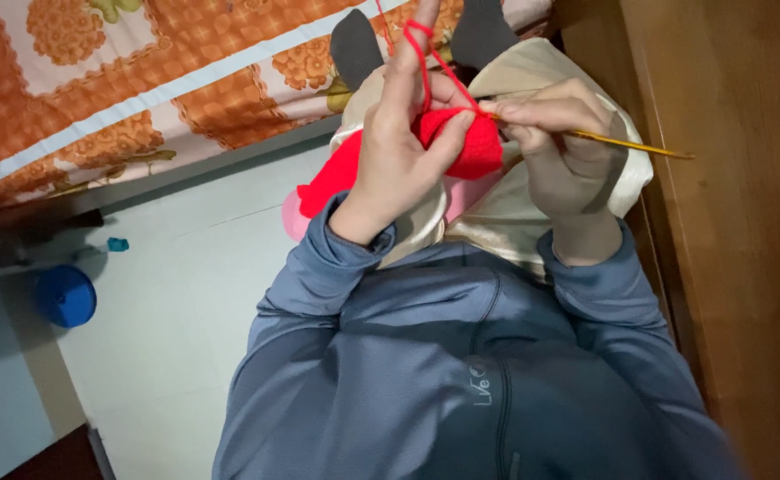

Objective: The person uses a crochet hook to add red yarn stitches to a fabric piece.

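Hook [630, 142] lies level, tip in red crochet [470, 147].

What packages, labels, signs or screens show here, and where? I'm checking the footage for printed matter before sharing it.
Logo print: on the chest of the blue-grey top, small pale lettering running sideways, below both hands.
No packages, signs or screens in view.

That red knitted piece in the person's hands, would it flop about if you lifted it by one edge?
Probably yes. The red crocheted piece bends around the left hand, so it looks soft and floppy. It seems light, since fingers alone support it. Its fuzzy yarn surface likely grips rather than slips, though the thin gold hook in the right hand could slide out.
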